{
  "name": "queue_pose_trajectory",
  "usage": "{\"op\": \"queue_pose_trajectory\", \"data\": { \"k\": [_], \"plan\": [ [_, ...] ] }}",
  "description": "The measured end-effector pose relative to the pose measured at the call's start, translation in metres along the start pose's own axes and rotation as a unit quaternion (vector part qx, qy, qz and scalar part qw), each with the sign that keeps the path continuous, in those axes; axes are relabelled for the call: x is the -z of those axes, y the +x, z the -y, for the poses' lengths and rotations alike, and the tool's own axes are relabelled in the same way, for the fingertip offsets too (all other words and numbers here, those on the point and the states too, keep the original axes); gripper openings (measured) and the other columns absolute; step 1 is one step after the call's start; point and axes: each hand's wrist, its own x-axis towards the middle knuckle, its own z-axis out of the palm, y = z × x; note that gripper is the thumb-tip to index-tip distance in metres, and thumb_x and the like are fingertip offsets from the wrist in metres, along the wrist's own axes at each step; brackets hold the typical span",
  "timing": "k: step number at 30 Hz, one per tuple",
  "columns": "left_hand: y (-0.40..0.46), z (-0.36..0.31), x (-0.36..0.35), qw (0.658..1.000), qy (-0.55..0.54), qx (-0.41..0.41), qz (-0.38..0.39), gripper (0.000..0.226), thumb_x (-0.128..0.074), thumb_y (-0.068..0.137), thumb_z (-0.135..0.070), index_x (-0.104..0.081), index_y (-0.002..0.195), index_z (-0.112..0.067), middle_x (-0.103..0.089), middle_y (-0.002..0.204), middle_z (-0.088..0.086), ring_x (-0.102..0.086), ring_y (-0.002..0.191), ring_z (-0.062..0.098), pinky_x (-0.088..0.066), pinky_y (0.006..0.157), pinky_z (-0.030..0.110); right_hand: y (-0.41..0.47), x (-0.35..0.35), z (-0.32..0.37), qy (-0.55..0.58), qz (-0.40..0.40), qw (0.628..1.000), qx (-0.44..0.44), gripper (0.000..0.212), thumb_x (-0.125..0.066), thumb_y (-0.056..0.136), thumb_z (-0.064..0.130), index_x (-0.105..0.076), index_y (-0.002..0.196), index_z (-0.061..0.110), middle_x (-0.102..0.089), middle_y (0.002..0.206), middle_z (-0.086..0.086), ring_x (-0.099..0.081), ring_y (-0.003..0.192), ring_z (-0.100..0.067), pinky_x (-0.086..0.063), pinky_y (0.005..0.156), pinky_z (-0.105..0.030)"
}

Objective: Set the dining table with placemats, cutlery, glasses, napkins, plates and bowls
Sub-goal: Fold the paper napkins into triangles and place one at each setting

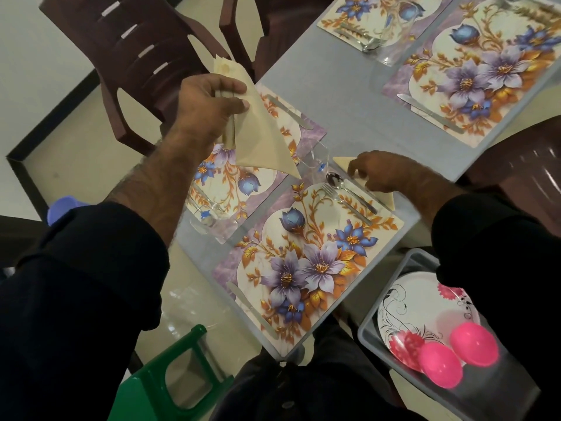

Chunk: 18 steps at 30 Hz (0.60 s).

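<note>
The person stands at the near corner of the pale grey counter (pixel 349 117), working on the closest floral placemat in purple, blue and gold (pixel 306 262). The right hand (pixel 379 174) rests on a folded cream cloth napkin (pixel 385 197) lying on the counter just beyond the placemat's far edge, beside the steel spoon (pixel 349 189) and steel fork (pixel 343 203). Its fingers (pixel 353 170) are curled down onto the fold, seemingly to press it flat and square it against the cutlery; whether they pinch it or only press, I cannot tell for sure.

The left hand (pixel 209 104) is lifted above the neighbouring flowered placemat (pixel 273 138), its thumb and fingers clamped on a stack of spare cream triangular napkins (pixel 264 138), held up clear of the settings so the free hand can deal them out one at a time.

A steel table knife (pixel 252 309) lies along the near placemat's opposite side, and a clear drinking glass (pixel 317 161) stands at its far corner, so this place appears to lack only crockery. That waits in the grey plastic tub (pixel 403 268) at the right: a white round plate with red flowers (pixel 425 302) carrying two bright pink plastic bowls (pixel 455 357), kept within reach for the next round, I would judge.
</note>
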Motion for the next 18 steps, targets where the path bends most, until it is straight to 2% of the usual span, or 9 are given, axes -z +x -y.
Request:
{"op": "queue_pose_trajectory", "data": {
  "k": [2, 5, 10, 14, 18],
  "plan": [
    [-0.002, -0.003, 0.0, 1.0, 0.0, -0.001, 0.0, 0.019, -0.088, 0.084, -0.012, -0.08, 0.095, -0.026, -0.069, 0.127, -0.006, -0.063, 0.108, 0.011, -0.058, 0.088, 0.022, -0.003, -0.005, -0.003, -0.023, 0.014, 1.0, 0.004, 0.051, -0.077, 0.089, 0.01, -0.06, 0.134, 0.028, -0.061, 0.13, -0.006, -0.059, 0.11, -0.023, -0.056, 0.092, -0.038],
    [-0.004, -0.005, 0.0, 1.0, 0.0, -0.005, 0.001, 0.02, -0.087, 0.085, -0.013, -0.079, 0.096, -0.027, -0.07, 0.125, -0.007, -0.063, 0.106, 0.009, -0.055, 0.081, 0.016, -0.007, -0.009, -0.006, -0.027, 0.022, 0.999, 0.014, 0.053, -0.079, 0.089, 0.015, -0.055, 0.133, 0.031, -0.057, 0.132, -0.006, -0.058, 0.112, -0.023, -0.056, 0.092, -0.039],
    [-0.006, -0.005, 0.002, 1.0, 0.001, -0.002, -0.005, 0.02, -0.088, 0.084, -0.013, -0.081, 0.099, -0.024, -0.07, 0.122, -0.009, -0.063, 0.106, 0.01, -0.058, 0.087, 0.021, -0.012, -0.007, -0.006, -0.054, 0.009, 0.998, 0.03, 0.062, -0.082, 0.087, 0.016, -0.051, 0.139, 0.031, -0.053, 0.133, -0.005, -0.057, 0.111, -0.023, -0.053, 0.084, -0.033],
    [-0.009, -0.003, 0.008, 1.0, 0.001, 0.003, -0.008, 0.021, -0.088, 0.083, -0.012, -0.081, 0.1, -0.023, -0.07, 0.124, -0.008, -0.064, 0.108, 0.012, -0.06, 0.093, 0.027, -0.018, -0.014, -0.011, -0.074, 0.028, 0.996, 0.028, 0.044, -0.076, 0.088, 0.007, -0.055, 0.121, 0.027, -0.055, 0.123, -0.004, -0.054, 0.103, -0.019, -0.045, 0.076, -0.029],
    [-0.015, -0.003, 0.011, 1.0, -0.007, 0.0, -0.007, 0.025, -0.087, 0.084, -0.011, -0.081, 0.106, -0.02, -0.07, 0.125, -0.008, -0.063, 0.106, 0.009, -0.059, 0.089, 0.023, -0.022, -0.018, -0.009, -0.05, 0.033, 0.998, 0.013, 0.042, -0.078, 0.085, 0.008, -0.055, 0.113, 0.028, -0.054, 0.119, -0.003, -0.054, 0.103, -0.02, -0.043, 0.076, -0.029]
  ]
}}
